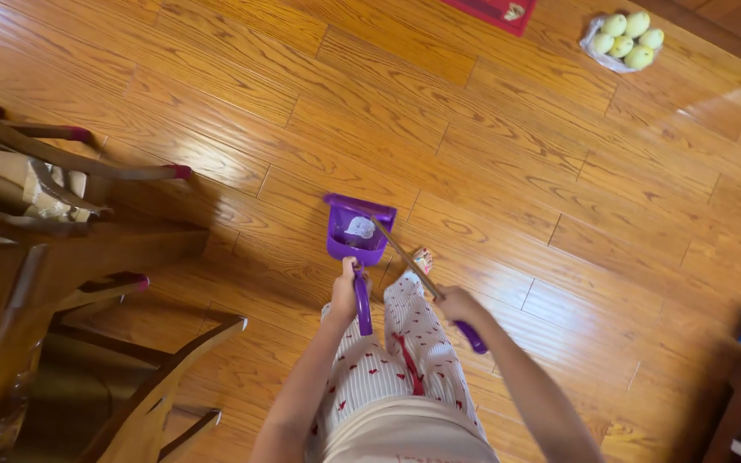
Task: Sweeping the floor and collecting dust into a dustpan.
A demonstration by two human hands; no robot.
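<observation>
dustpan (356,233), purple, sits mid-frame on the glossy wooden plank floor (508,171); i see my left hand (346,290) wrapped round its handle, my right hand (459,305) gripping the broom (426,283). wooden chairs (87,283) at left, bag of green fruit (626,39) upper right.

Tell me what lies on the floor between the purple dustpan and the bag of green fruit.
Nothing: the head view shows only bare wooden floor between dustpan and fruit bag.
</observation>
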